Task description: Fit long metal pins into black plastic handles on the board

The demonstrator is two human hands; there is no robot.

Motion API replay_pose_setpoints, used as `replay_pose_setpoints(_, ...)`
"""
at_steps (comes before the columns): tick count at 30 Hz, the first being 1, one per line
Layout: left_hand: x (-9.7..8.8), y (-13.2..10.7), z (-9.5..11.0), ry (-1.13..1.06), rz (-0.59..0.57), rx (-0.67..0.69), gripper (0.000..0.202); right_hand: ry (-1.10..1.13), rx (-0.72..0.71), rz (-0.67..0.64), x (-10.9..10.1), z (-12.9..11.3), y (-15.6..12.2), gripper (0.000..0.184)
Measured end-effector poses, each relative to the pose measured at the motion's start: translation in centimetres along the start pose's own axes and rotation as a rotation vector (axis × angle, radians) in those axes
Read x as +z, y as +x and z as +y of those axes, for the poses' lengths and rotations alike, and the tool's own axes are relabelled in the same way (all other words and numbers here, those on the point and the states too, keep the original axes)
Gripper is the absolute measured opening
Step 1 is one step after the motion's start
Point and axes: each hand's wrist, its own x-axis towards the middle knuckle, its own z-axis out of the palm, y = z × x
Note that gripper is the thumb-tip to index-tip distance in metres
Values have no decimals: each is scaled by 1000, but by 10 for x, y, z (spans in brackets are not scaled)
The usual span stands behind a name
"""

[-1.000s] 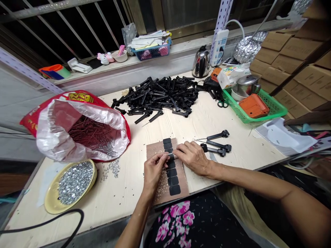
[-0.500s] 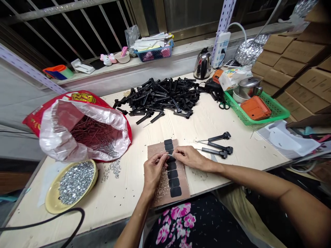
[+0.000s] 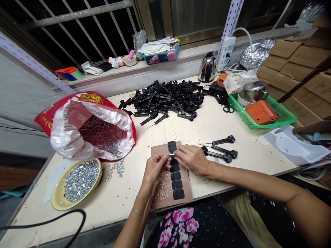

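Observation:
My left hand (image 3: pixel 156 169) is closed in a pinch, thumb against forefinger, on a thin silvery piece that barely shows. My right hand (image 3: pixel 193 159) meets it from the right, its fingers bent and their tips close to the same piece; what they grip is hidden. Both hands are just above a brown board (image 3: pixel 160 194) bearing a column of black rounded-square patches (image 3: pixel 178 194) and scattered pale bits. Beside my right hand lie several black handle-like parts (image 3: pixel 223 139), some with thin metal rods. A black end shows at my right hand's edge; I cannot tell whether it is held.
A large pile of black parts (image 3: pixel 165 100) lies at the back. On the left, a red bag (image 3: pixel 66 119) of dark red rods stands behind a yellow bowl (image 3: pixel 58 203) of small metal pieces. A green basket (image 3: pixel 287 119), kettle (image 3: pixel 207 67) and cardboard boxes (image 3: pixel 307 86) are at right.
My right hand has turned and its fingers have spread more over the board, hiding more of the patches. My left hand keeps its pinch. The whole view has shifted slightly.

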Motion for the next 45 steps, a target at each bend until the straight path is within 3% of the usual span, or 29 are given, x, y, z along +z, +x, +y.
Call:
replay_pose_setpoints(3,-1,-2,-1,84,17,38,32,-97,-79,12,-1,1,-2,22)
replay_pose_setpoints(12,-7,-5,6,235,-24,154,28,-46,-97,39,1,0,2,24)
replay_pose_setpoints(17,-5,-8,13,343,114,266,26,218,72,-66,-3,1,12,21)
replay_pose_setpoints(20,-9,-4,17,264,30,174,27,381,107,-91,-1,3,14,19)
replay_pose_setpoints(23,-15,1,19,222,-82,57,29,295,26,-52,4,3,13,18)
replay_pose_setpoints(26,-18,1,20,391,-11,164,26,225,-8,-66,7,2,13,23)
replay_pose_setpoints(29,-18,0,19,509,62,268,23,453,145,-165,7,3,16,20)
replay_pose_setpoints(32,-21,2,18,487,-11,174,27,588,226,-238,7,3,18,17)
replay_pose_setpoints(35,-25,5,15,415,-69,78,30,390,142,-198,9,0,18,19)
replay_pose_setpoints(38,-27,6,14,388,-53,84,29,238,86,-171,12,-3,17,26)
replay_pose_setpoints(42,-29,8,15,358,-52,67,30,343,141,-184,14,-5,17,23)
replay_pose_setpoints(45,-32,9,15,341,-56,46,30,309,90,-153,14,-6,19,21)
